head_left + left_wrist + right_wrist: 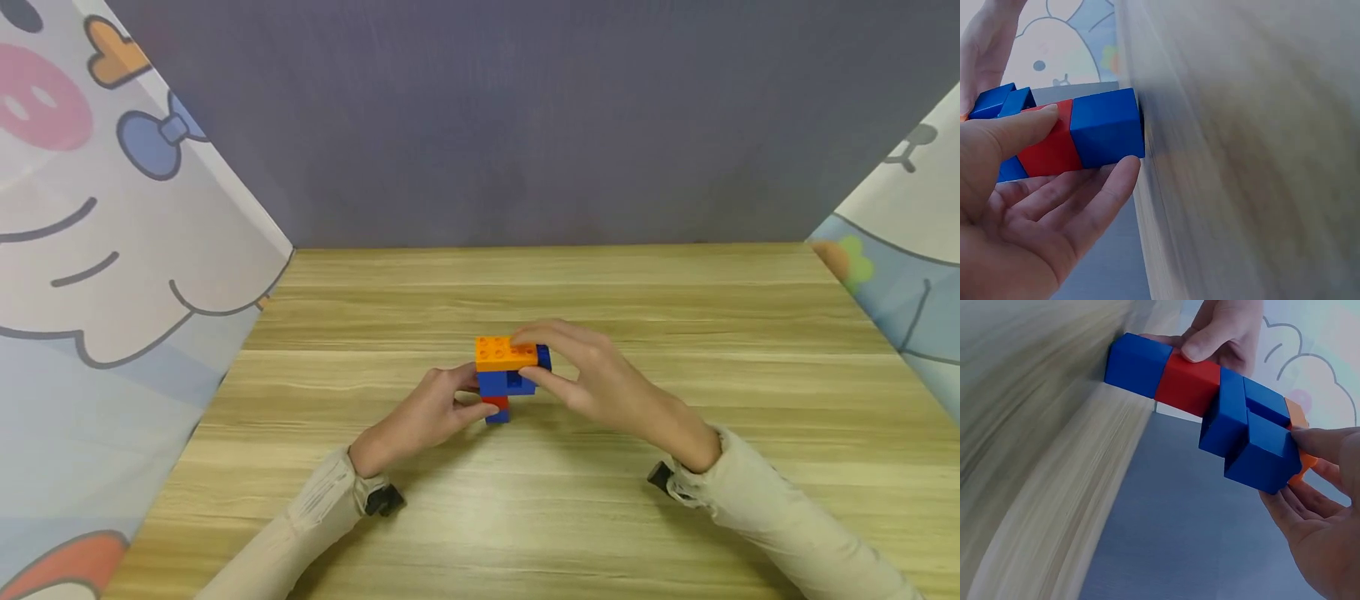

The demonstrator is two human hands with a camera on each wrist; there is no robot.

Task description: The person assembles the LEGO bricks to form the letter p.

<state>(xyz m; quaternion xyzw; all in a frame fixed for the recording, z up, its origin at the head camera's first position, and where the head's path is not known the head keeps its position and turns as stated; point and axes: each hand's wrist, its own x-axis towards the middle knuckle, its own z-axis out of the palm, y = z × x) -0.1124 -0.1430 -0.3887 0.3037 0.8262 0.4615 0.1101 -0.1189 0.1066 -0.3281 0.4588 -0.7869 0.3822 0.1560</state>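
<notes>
A small tower of toy building bricks stands near the middle of the table in the head view. From the bottom up it has a blue brick [1107,128], a red brick [1188,382], wider blue bricks [1266,456] that jut out to the right, and an orange brick [492,357] on top. My left hand [427,414] grips the lower tower, thumb across the red brick and fingers around the far side. At the upper right end, my right hand [611,385] pinches the orange brick and the blue one under it between thumb and fingers.
The wood-grain table [570,517] stretches around the tower. A grey panel [525,125] rises along its back edge, and cartoon-printed panels [150,250] flank both sides. A black strap piece [384,500] sits at the left cuff.
</notes>
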